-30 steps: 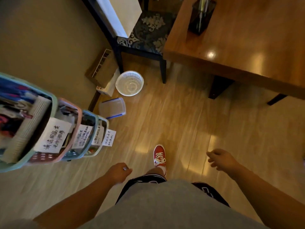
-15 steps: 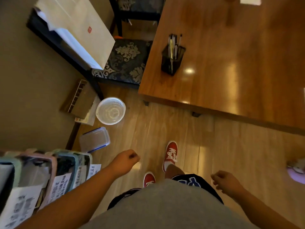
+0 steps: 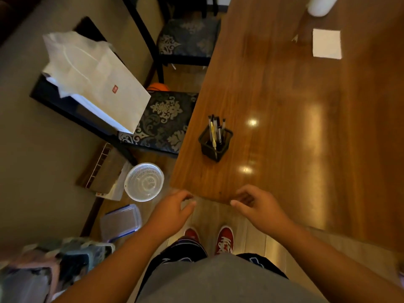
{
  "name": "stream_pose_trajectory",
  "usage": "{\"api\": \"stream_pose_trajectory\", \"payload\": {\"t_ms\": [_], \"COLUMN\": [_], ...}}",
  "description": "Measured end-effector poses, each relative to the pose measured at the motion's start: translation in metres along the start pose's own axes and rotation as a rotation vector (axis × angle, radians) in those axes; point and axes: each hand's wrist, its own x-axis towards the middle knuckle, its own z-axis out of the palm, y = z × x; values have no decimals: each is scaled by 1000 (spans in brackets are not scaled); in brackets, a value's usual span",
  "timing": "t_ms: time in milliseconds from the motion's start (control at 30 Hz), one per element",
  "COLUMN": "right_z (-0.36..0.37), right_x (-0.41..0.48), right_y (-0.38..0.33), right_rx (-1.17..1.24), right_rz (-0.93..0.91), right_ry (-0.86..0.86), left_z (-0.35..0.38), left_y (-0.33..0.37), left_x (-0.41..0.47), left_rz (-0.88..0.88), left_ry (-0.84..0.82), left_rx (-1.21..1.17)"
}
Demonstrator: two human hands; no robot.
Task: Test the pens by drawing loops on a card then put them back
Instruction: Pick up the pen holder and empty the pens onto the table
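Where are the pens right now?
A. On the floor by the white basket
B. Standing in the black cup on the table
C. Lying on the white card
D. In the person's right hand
B: the pens stand upright in the black cup on the table; both hands are empty.

The person wears a plain grey top (image 3: 220, 281) with no print visible; below it are black shorts (image 3: 185, 252) with some blue and white marking, too blurred to read; the shoes (image 3: 224, 239) are red with white laces; both forearms are bare, without sleeves, watch or rings.
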Motion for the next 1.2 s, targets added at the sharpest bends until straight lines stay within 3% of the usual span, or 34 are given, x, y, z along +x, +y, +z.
{"api": "stream_pose_trajectory", "payload": {"t_ms": [167, 367, 767, 1200], "right_z": [-10, 2, 13, -22], "right_x": [60, 115, 160, 126], "right_y": [-16, -26, -40, -29], "right_rx": [93, 116, 270, 299], "right_rz": [81, 58, 3, 192], "right_ry": [205, 208, 303, 566], "left_z": [-6, -7, -26, -20], "left_y": [2, -12, -21, -4], "left_x": [54, 107, 193, 243], "left_rz": [77, 148, 421, 499], "left_ry": [-35, -164, -238, -277], "left_rx": [212, 529, 572, 714]}}
